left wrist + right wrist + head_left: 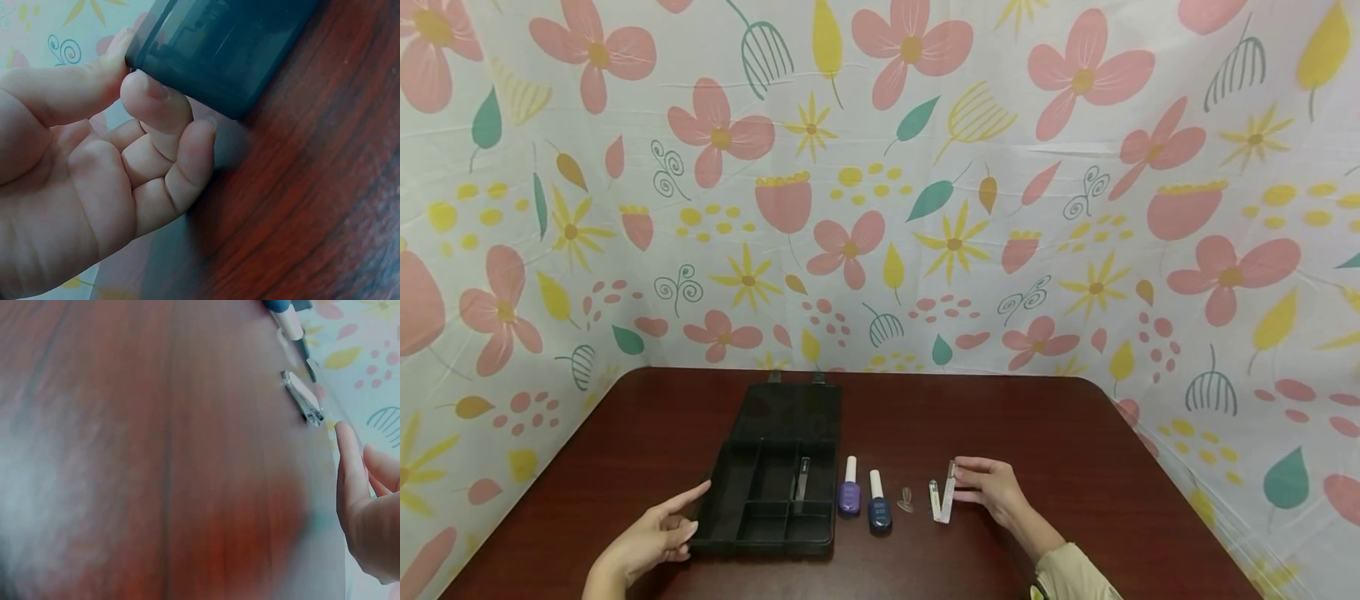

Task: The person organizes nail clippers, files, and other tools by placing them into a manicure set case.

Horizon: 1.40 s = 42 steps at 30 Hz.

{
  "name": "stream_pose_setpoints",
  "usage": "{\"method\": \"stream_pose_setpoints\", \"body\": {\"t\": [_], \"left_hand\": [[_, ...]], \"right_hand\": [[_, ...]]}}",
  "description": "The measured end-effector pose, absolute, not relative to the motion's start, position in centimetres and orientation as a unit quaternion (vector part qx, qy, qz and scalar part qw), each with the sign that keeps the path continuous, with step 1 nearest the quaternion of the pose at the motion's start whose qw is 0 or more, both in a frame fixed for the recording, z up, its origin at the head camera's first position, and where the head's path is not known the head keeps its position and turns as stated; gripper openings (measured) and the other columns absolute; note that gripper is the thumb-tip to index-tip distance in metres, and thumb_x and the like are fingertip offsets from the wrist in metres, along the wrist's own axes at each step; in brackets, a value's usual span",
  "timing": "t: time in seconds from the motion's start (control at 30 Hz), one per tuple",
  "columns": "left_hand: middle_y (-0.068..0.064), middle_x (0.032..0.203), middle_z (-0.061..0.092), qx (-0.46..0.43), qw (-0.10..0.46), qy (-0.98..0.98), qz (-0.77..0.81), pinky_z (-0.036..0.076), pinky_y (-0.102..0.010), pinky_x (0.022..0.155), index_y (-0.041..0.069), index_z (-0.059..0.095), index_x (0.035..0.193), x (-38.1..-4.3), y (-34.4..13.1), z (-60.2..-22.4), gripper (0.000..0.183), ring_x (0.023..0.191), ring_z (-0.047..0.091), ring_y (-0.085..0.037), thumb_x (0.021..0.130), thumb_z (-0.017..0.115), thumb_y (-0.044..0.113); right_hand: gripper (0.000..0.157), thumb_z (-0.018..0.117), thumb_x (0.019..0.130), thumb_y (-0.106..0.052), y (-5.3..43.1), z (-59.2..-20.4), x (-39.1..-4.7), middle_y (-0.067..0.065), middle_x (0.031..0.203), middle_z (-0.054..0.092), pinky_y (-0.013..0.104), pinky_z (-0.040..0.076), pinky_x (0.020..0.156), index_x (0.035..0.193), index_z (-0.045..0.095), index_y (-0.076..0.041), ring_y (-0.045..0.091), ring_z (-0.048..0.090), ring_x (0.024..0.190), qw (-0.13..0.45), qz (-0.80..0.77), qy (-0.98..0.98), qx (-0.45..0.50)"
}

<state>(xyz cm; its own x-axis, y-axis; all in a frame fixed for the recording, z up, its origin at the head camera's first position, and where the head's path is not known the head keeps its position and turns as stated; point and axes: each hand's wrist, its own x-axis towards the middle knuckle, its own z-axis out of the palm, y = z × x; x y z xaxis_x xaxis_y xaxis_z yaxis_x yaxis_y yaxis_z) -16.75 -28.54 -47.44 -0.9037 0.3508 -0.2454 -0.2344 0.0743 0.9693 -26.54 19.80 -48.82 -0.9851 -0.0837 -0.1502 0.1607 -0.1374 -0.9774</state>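
My left hand [646,542] grips the left side of an open black compartment case [703,533], its index finger stretched along the rim. In the left wrist view, thumb and fingertips meet at the corner of the case [212,69], other fingers curled below. My right hand [997,493] pinches the upper end of a narrow, pale see-through strip [949,496], which stands tilted over the table. Just left of the strip lies a silver nail clipper [935,500], seen close in the right wrist view. A slim silver tool [802,481] lies inside the case.
Between case and clipper stand a purple nail polish bottle [849,492] and a dark blue one [879,508], both white-capped. Small clear pieces [906,500] lie beside them. The case's lid [790,412] is folded back on the brown table [985,417]. A flowered cloth [880,208] hangs behind.
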Motion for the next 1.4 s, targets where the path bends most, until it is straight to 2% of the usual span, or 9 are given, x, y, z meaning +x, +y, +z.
{"method": "stream_pose_setpoints", "body": {"t": [0.27, 0.7, 0.97, 1.4], "left_hand": [[-0.002, 0.074, 0.048, 0.045, 0.218, 0.698, 0.68, 0.046, -0.032, 0.065, 0.001, 0.014, 0.141, -16.7, -28.5, -47.4, 0.068, 0.065, 0.05, -0.015, 0.09, 0.055, 0.015], [-0.002, 0.074, 0.048, 0.05, 0.22, 0.694, 0.683, 0.046, -0.034, 0.065, 0.001, 0.014, 0.141, -16.8, -28.5, -47.6, 0.067, 0.065, 0.05, -0.015, 0.09, 0.054, 0.014], [-0.002, 0.073, 0.048, 0.044, 0.221, 0.697, 0.681, 0.046, -0.034, 0.064, 0.001, 0.014, 0.141, -16.8, -28.5, -47.5, 0.067, 0.063, 0.049, -0.015, 0.089, 0.055, 0.014], [-0.003, 0.071, 0.049, 0.033, 0.218, 0.713, 0.665, 0.044, -0.033, 0.061, 0.001, 0.012, 0.141, -16.8, -28.6, -47.4, 0.068, 0.06, 0.047, -0.014, 0.09, 0.055, 0.013]], "right_hand": [[0.036, 0.056, 0.082, 0.01, 19.1, -48.1, -26.5, 0.011, 0.082, 0.063, 0.04, 0.05, 0.066, 0.115, 0.047, 0.021, 0.022, 0.062, 0.073, 0.098, -0.774, 0.625, 0.013], [0.026, 0.053, 0.081, 0.014, 16.3, -47.6, -27.1, 0.009, 0.077, 0.063, 0.039, 0.051, 0.063, 0.107, 0.056, 0.016, 0.021, 0.063, 0.07, 0.081, -0.801, 0.594, 0.005], [0.032, 0.052, 0.082, 0.014, 14.5, -47.5, -27.4, 0.01, 0.077, 0.062, 0.041, 0.05, 0.064, 0.113, 0.047, 0.021, 0.022, 0.063, 0.071, 0.073, -0.798, 0.598, 0.003], [0.03, 0.053, 0.082, 0.014, 12.1, -46.7, -28.1, 0.01, 0.077, 0.06, 0.039, 0.051, 0.063, 0.111, 0.046, 0.022, 0.021, 0.063, 0.07, 0.075, -0.807, 0.586, -0.011]]}}
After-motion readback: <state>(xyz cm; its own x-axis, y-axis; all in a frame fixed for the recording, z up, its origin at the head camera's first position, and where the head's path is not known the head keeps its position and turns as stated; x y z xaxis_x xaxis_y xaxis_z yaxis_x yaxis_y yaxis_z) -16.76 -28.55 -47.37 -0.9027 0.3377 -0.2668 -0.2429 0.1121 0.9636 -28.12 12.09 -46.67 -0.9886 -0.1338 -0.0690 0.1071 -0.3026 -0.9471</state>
